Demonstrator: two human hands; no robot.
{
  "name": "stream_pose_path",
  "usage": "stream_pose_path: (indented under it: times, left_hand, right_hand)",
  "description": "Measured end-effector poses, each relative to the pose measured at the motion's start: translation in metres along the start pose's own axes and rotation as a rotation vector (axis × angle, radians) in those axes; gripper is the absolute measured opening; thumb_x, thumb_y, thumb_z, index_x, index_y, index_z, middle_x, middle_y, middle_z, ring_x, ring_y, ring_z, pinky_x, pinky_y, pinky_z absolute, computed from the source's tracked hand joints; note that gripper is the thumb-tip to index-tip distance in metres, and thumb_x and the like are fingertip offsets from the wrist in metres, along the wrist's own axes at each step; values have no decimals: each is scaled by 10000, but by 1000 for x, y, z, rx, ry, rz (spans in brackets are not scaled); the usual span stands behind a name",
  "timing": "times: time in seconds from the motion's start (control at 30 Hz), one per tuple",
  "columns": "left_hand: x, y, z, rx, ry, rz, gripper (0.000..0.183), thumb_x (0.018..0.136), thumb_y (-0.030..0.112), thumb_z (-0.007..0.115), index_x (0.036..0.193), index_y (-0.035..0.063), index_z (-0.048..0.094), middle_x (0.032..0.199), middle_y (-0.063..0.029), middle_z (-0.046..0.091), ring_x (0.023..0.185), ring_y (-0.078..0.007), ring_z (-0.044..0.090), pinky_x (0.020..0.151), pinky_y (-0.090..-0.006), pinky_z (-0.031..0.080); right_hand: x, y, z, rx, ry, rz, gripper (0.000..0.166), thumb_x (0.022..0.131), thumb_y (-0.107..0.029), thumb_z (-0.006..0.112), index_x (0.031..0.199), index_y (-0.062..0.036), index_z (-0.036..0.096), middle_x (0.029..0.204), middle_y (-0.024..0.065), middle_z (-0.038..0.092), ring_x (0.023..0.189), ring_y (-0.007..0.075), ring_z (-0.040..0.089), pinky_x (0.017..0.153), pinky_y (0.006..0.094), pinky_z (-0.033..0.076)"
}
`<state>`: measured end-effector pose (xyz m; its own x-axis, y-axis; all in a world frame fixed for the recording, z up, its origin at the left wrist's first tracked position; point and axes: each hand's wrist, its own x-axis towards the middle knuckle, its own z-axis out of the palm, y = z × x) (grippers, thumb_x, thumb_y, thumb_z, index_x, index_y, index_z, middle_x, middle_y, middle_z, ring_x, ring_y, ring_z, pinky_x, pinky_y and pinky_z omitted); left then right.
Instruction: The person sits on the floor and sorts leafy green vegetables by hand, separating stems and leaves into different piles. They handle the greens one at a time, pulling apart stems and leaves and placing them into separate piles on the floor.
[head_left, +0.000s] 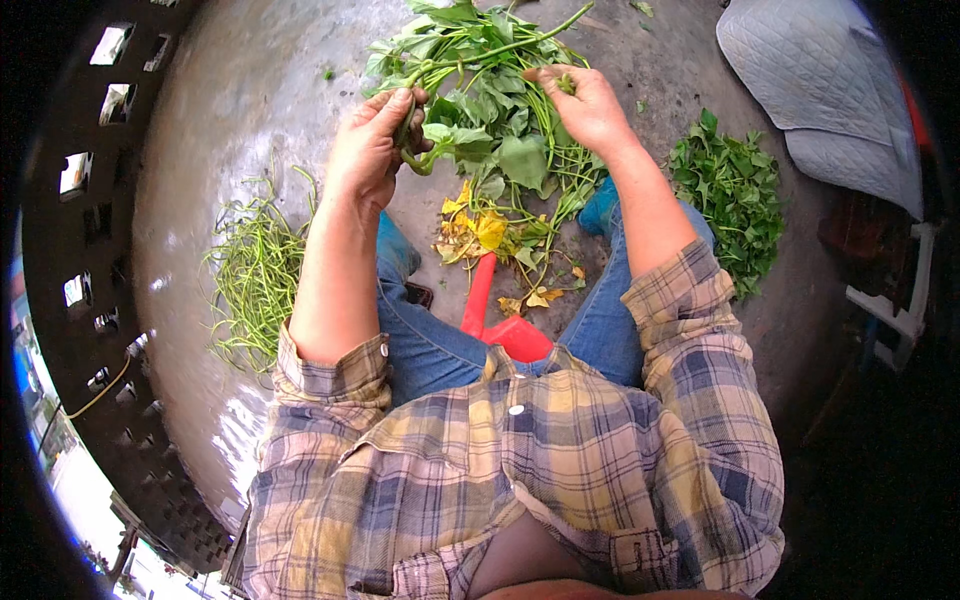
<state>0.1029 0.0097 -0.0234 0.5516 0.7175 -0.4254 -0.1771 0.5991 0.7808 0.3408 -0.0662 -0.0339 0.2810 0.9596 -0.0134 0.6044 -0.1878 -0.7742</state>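
My left hand (375, 139) is closed around a thick green vine stem (480, 58), which bends below the fingers and stretches up to the right. Leaves still hang from this vine. My right hand (589, 109) pinches a small green plant piece (566, 84); whether it is leaf or stalk is unclear. Beneath and beyond both hands lies a heap of leafy green vines (517, 112), with long thin stalks trailing toward my right foot. Yellowed leaves (491, 230) lie on the floor between my feet.
Thin green stalks (255, 277) are piled at my left. Picked green leaves (731, 195) form a heap at my right. A red plastic object (517, 337) sits between my thighs. A dark phone-like object (418, 295) lies by my left leg. Grey quilted fabric (810, 67) hangs at upper right.
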Motion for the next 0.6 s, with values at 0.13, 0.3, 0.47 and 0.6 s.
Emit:
stream_pose_path:
  times: [0.13, 0.3, 0.47, 0.6]
  left_hand:
    - [-1, -3, 12, 50, 15, -3, 249, 860, 242, 535, 957, 17, 582, 705, -2, 550, 607, -114, 523, 593, -274, 468]
    - [1, -7, 18, 169, -27, 21, 245, 859, 241, 535, 944, 16, 587, 706, 10, 537, 588, -89, 475, 546, -241, 415]
    - [-5, -8, 33, 355, -48, 73, 238, 870, 235, 516, 902, 14, 598, 653, 12, 520, 574, -74, 443, 515, -223, 356]
    - [-1, -8, 25, 389, -104, 70, 249, 867, 244, 520, 892, 8, 597, 638, 16, 503, 568, -77, 436, 522, -228, 365]
  right_hand:
    - [-6, -18, 13, 327, -226, 38, 327, 919, -316, 414, 1103, -89, 562, 668, -40, 528, 653, 42, 482, 602, 208, 393]
    - [-16, -32, 23, 701, -300, 221, 321, 898, -290, 472, 1078, -35, 549, 755, -37, 527, 513, 20, 391, 455, 171, 310]
    - [-17, -41, 24, 699, -266, 281, 223, 881, -233, 509, 956, -42, 596, 700, -50, 504, 522, 1, 370, 439, 148, 279]
    - [-6, -23, 17, 236, -199, -39, 158, 847, -154, 532, 832, -20, 615, 685, 16, 587, 614, 75, 520, 559, 221, 423]
